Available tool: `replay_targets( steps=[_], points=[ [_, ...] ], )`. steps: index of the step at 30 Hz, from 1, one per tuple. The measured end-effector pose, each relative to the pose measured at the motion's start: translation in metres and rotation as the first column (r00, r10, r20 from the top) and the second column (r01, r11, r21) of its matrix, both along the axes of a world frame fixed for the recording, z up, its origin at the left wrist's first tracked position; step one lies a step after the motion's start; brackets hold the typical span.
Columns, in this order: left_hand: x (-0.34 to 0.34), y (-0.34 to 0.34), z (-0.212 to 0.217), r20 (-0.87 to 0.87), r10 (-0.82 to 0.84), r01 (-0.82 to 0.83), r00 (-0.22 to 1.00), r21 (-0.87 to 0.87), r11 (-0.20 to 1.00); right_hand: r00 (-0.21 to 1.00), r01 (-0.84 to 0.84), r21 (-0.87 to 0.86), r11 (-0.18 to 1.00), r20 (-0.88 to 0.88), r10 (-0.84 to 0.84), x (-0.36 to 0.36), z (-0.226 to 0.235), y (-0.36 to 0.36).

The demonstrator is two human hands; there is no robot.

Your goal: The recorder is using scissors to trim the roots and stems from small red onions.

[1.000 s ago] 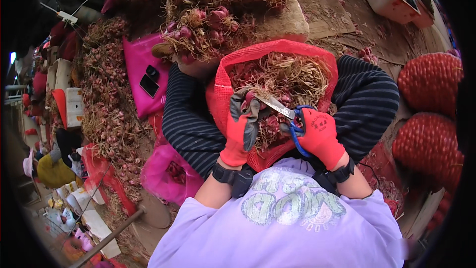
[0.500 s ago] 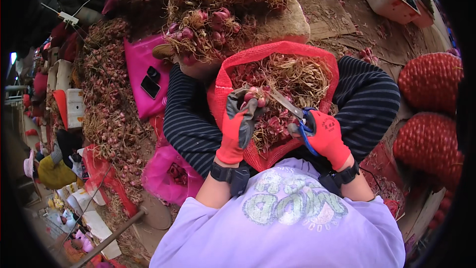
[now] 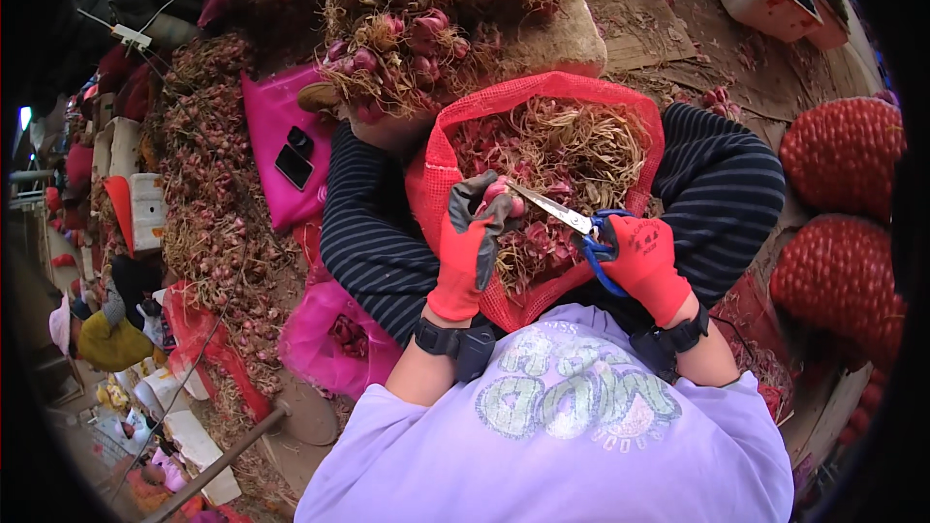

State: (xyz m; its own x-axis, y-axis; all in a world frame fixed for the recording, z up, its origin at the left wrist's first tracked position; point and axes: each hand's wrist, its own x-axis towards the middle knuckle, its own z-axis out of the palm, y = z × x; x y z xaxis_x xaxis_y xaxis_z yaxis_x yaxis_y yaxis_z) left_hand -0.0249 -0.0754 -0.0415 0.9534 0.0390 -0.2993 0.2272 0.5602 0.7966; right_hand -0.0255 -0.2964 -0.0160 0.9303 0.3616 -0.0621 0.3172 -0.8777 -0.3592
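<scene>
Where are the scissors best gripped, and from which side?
Likely by the blue handle loops, coming from the person's right, where the right hand holds them: the loops lie on that side, while the metal blades point leftward toward the pink bulbs in the left hand.

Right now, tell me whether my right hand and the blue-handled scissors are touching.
Touching. The head view shows the gloved right hand gripping the blue-handled scissors by the handles, blades pointing away from the palm.
</scene>
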Motion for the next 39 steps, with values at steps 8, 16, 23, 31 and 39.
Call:
replay_targets(
  steps=[8,16,23,31,39],
  points=[
    [0.006,-0.011,-0.011,0.234,-0.035,0.016,0.972,0.080,0.997,0.536,0.775,0.609,0.169,-0.775,0.336,0.015,-0.025,0.018],
    [-0.005,-0.022,-0.021,0.183,-0.040,0.073,0.982,-0.180,0.981,0.805,0.564,0.805,0.185,-0.586,0.095,0.028,-0.027,0.051],
    [-0.004,-0.014,0.005,0.005,-0.310,0.307,0.951,0.131,0.943,0.779,0.575,0.806,0.138,-0.592,0.210,0.026,-0.028,0.046],
    [-0.009,-0.012,-0.007,0.238,-0.321,0.093,0.917,0.654,0.751,0.783,0.574,0.781,0.247,-0.612,0.115,0.027,-0.038,0.045],
    [-0.008,-0.020,0.002,0.014,-0.249,0.248,0.968,0.041,0.968,0.580,0.774,0.633,0.021,-0.721,0.378,0.026,-0.025,0.036]
  ],
)
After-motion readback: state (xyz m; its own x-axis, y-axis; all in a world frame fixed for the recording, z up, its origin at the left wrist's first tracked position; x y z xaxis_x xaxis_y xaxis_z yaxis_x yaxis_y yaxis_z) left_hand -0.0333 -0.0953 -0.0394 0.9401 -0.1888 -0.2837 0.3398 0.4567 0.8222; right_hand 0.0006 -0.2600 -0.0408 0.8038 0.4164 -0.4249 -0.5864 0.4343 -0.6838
